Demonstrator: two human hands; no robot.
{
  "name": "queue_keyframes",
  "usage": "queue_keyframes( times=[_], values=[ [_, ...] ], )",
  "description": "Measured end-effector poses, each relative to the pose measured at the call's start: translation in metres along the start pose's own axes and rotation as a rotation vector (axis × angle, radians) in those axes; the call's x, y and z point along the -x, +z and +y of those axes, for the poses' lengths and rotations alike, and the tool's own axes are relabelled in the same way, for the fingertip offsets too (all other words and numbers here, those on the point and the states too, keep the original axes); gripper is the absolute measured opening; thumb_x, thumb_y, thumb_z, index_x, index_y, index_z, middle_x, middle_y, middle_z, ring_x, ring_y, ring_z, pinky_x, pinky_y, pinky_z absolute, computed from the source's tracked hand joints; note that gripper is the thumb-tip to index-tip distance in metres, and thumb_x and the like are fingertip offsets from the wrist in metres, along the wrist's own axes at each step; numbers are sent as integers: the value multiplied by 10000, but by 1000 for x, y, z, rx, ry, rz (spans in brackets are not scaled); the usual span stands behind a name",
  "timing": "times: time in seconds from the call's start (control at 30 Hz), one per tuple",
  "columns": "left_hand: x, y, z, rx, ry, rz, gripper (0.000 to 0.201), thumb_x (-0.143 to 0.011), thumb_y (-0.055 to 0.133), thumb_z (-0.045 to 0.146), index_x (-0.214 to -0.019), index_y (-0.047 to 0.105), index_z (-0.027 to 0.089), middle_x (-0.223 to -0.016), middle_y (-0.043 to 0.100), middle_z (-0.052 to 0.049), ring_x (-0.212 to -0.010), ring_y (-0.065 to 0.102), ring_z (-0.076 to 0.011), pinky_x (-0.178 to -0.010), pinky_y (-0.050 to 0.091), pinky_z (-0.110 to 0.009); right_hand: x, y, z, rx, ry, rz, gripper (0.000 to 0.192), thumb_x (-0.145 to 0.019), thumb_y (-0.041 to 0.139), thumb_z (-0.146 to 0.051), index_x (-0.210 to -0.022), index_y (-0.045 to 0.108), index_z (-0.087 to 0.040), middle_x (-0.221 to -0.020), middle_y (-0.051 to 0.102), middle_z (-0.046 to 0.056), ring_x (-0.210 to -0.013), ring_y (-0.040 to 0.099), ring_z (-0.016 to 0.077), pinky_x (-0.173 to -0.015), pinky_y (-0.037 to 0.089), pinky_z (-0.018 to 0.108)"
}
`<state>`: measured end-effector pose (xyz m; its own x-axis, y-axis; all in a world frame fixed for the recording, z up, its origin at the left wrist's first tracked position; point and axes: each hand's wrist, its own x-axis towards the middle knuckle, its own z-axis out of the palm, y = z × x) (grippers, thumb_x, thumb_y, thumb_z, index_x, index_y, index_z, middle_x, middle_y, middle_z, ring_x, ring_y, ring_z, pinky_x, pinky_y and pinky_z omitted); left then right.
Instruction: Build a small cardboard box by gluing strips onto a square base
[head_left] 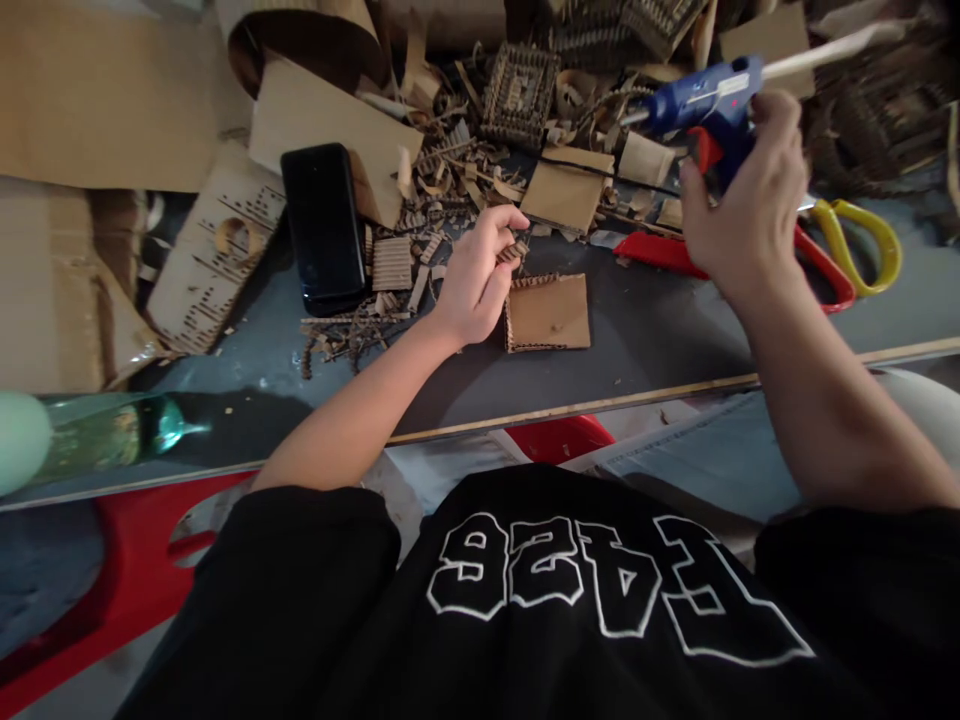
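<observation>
Hands first: the left hand (474, 280) is curled up with fingertips pinched on a small corrugated cardboard strip (513, 251), holding it right at the top-left corner of a cardboard square (548, 313) that lies flat on the dark tabletop (652, 340). That square already has a ridged strip running along its top and left edges. The right hand (742, 205) is wrapped tight around the grip of a blue glue gun (701, 100), lifted up off the table well to the right of the square, nozzle pointing left toward the scrap pile. A pale glue stick (825, 52) pokes out the back of it.

Rest of the bench is a mess, honestly. A black phone (324, 228) lies face up to the left of the left hand, with a heap of cardboard scraps (450, 170) between and behind. Red-and-yellow scissors (840, 255) lie under the right hand, next to a red utility knife (660, 250). A woven cardboard square (519, 92) sits farther back. A green bottle (97, 432) lies on its side at the near-left edge of the table. Big cardboard sheets (97, 95) fill the far left.
</observation>
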<state>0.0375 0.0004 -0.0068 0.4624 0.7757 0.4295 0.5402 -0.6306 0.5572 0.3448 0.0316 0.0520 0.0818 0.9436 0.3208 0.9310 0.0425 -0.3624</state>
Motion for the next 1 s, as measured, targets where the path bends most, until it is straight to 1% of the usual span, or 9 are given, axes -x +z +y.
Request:
queue_keyframes(
  times=[0.1, 0.2, 0.27, 0.33, 0.43, 0.57, 0.7, 0.87, 1.0],
  values=[
    [0, 6, 1, 44, -62, 72, 500, -1137, 159, 573, -1500, 328, 274, -1008, 645, -90, -910, 719, -250, -886, 589, -465, -5, 7, -4, 50, 58, -78, 655, -950, 578, -138, -1562, 405, 19, -1533, 541, 313, -1425, 518, 394, -1208, 384, 596],
    [-1, 5, 7, 9, -68, 54, 431, -1162, 180, 511, -1509, 312, 291, -1026, 697, -78, -995, 745, -230, -981, 588, -472, 1, 2, -11, 138, 75, -58, 611, -905, 665, -181, -1472, 541, 10, -1466, 586, 311, -1368, 517, 426, -1202, 372, 611],
    [-1, 2, 13, -2, -47, 32, 386, -1168, 283, 488, -1493, 339, 286, -1039, 744, -75, -1035, 758, -225, -1029, 587, -475, 11, -6, -18, 129, -74, 16, 606, -878, 716, -274, -1437, 604, -69, -1454, 618, 261, -1342, 528, 423, -1176, 391, 609],
    [1, -1, 18, -4, -47, 4, 366, -1158, 396, 471, -1471, 364, 283, -1049, 777, -71, -1064, 769, -229, -1033, 600, -468, 23, -13, -27, 5, -367, 21, 520, -927, 679, -390, -1403, 654, -185, -1409, 685, 163, -1298, 584, 384, -1146, 430, 586],
    [4, -1, 25, -4, -57, -26, 374, -1141, 481, 478, -1450, 387, 291, -1056, 797, -61, -1115, 773, -242, -1028, 611, -467, 39, -14, -43, -197, -645, -143, 334, -1024, 585, -467, -1268, 749, -310, -1257, 768, 50, -1214, 666, 332, -1090, 486, 556],
    [3, 2, 30, -4, -22, -41, 393, -1144, 459, 510, -1467, 413, 289, -1073, 796, -59, -1121, 770, -235, -1043, 605, -447, 49, -5, -55, -284, -600, -226, 279, -1056, 551, -460, -1115, 813, -383, -1107, 789, 7, -1131, 698, 323, -1016, 519, 576],
    [-1, 0, 30, -128, -14, -37, 514, -1063, 571, 655, -1405, 516, 274, -1054, 758, -74, -1121, 737, -270, -1013, 601, -450, 46, 0, -44, -281, -541, -237, 262, -1027, 575, -413, -1113, 818, -363, -1078, 795, 38, -1091, 704, 339, -998, 542, 599],
    [-3, -6, 19, -253, 41, -13, 616, -867, 775, 767, -1160, 646, 241, -998, 677, -60, -1035, 683, -300, -1001, 560, -510, 43, 17, -21, -298, -468, -146, 176, -975, 650, -396, -1003, 820, -360, -1104, 797, 32, -1089, 708, 352, -1017, 542, 632],
    [-4, -6, 15, -239, 32, -70, 602, -834, 851, 696, -1176, 677, 231, -1074, 675, -91, -1066, 668, -318, -1017, 551, -524, 47, 33, -18, -315, -448, -92, 157, -949, 683, -409, -946, 825, -342, -1128, 798, 45, -1093, 701, 358, -1014, 546, 632]
  ],
)
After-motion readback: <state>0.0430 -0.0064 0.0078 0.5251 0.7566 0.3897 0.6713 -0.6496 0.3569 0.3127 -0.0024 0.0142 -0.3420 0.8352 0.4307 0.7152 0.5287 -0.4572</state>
